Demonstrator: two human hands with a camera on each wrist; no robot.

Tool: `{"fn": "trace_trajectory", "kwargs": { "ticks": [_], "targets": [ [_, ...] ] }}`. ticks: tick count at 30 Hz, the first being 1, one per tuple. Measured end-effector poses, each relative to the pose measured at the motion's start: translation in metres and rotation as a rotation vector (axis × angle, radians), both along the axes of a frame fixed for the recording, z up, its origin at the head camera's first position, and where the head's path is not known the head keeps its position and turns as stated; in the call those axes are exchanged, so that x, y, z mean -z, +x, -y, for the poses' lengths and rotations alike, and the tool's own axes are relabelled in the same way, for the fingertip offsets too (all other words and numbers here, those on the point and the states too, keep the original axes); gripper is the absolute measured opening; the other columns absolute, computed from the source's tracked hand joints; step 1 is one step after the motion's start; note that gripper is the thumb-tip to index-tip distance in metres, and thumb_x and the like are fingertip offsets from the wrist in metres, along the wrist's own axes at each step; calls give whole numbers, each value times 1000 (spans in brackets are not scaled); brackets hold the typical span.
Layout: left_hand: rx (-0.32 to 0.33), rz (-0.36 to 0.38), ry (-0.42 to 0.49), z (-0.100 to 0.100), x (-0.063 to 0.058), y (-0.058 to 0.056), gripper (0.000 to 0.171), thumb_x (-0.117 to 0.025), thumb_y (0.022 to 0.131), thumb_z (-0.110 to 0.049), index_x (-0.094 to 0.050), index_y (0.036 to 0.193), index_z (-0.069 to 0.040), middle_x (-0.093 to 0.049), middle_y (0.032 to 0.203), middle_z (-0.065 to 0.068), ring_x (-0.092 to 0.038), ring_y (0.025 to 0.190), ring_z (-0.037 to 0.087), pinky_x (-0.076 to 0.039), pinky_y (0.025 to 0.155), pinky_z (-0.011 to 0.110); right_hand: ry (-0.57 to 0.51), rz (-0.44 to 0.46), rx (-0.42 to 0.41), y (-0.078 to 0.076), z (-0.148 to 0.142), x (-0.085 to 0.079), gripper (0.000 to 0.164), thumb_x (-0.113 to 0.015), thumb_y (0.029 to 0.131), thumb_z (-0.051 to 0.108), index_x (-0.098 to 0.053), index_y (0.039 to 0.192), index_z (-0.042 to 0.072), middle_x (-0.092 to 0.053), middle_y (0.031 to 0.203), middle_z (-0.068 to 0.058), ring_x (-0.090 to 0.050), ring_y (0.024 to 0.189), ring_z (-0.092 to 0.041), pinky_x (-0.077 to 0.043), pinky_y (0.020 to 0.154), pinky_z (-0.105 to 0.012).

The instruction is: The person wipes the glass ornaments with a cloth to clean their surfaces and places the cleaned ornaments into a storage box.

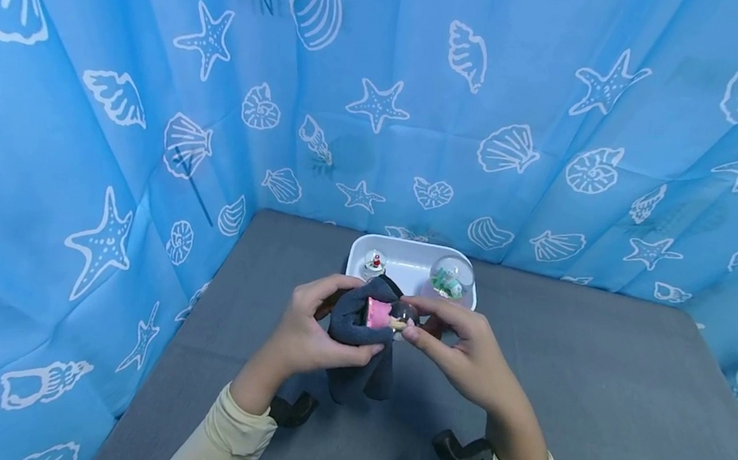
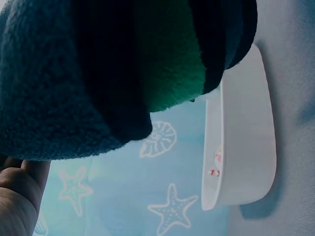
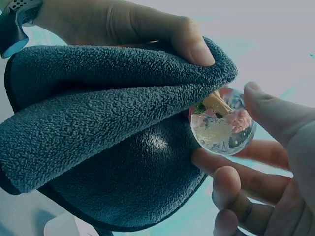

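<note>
A small snow globe with a pink base lies sideways between the two hands. Figures and a pink flower-like piece show through its clear dome in the right wrist view. My left hand grips a dark grey cloth folded around the pink base, its thumb pressing on the fabric. From the other side, my right hand pinches the dome between thumb and fingers. Loose cloth hangs down below the left hand. In the left wrist view the cloth hides the globe.
Behind the hands stands a white tray. A small snow globe with a red figure sits at its left, a larger globe with green inside at its right. Grey fabric covers the table; a blue shell-print curtain hangs behind it.
</note>
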State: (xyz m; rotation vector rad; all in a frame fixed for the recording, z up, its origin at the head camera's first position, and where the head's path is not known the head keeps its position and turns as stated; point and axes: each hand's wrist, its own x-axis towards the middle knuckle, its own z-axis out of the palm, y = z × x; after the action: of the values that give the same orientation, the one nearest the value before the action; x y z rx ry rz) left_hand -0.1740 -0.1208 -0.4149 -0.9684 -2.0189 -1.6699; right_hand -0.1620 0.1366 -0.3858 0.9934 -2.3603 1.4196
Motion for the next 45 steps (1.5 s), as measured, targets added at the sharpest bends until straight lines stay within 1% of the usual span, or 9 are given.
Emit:
{"fn": "trace_trajectory", "kwargs": {
  "ticks": [3,6,12,16,19,25,33,38,45],
  "targets": [
    [4,-5,-2,0,0,1,65,-97,67,-7,-69,125,-8,-76,114,12,-73,92,19,-66,81,34,4,72,10,1,1,0,26,-72,99,1,-75,124,6,-74,92,-2,-64,71,-10,-56,63,-27],
    [1,-7,-3,-1,0,1,65,-97,66,-7,-69,125,-8,-76,114,12,-74,94,20,-66,81,34,10,133,29,2,2,-1,22,-70,102,5,-75,123,5,-75,90,-2,-67,70,-11,-58,64,-28],
    [-44,-26,2,0,0,0,64,-98,65,-8,-70,123,-8,-76,111,11,-74,93,19,-66,81,33,-29,171,25,1,5,1,37,-69,102,5,-64,138,11,-78,97,-5,-75,77,-19,-63,72,-30],
    [-60,-34,5,-1,1,0,64,-98,65,-9,-70,122,-7,-77,110,12,-74,91,19,-66,81,33,-31,131,38,1,3,2,45,-74,99,3,-63,141,15,-78,112,-6,-76,93,-17,-64,81,-32],
    [-61,-30,8,-1,2,0,64,-98,65,-8,-70,122,-7,-77,110,12,-74,90,20,-66,80,33,-42,78,53,1,0,2,56,-82,91,-1,-64,141,15,-75,127,-7,-75,104,-15,-64,86,-33],
    [-75,-14,22,-2,3,-1,63,-98,65,-9,-71,122,-7,-77,110,12,-75,89,19,-66,79,33,-100,27,24,2,-1,2,66,-92,76,-7,-68,136,11,-73,131,-7,-71,116,-15,-62,89,-29],
    [-88,2,24,0,3,0,63,-98,67,-9,-71,124,-8,-77,110,12,-75,88,17,-66,77,31,-168,-26,-66,-2,8,5,56,-88,76,-14,-72,127,4,-72,130,-14,-68,122,-15,-61,92,-26],
    [-75,11,11,0,1,1,63,-97,68,-9,-71,125,-8,-77,112,11,-75,91,18,-66,79,32,-147,-27,-35,-2,7,5,55,-89,76,-12,-74,126,7,-75,127,-12,-69,119,-14,-61,90,-26],
    [-63,40,15,1,0,1,63,-96,69,-8,-69,127,-9,-76,114,11,-74,92,22,-65,84,32,-103,0,3,-2,6,5,65,-86,82,-8,-66,141,9,-77,127,-11,-73,115,-12,-63,86,-29]
  ]
}}
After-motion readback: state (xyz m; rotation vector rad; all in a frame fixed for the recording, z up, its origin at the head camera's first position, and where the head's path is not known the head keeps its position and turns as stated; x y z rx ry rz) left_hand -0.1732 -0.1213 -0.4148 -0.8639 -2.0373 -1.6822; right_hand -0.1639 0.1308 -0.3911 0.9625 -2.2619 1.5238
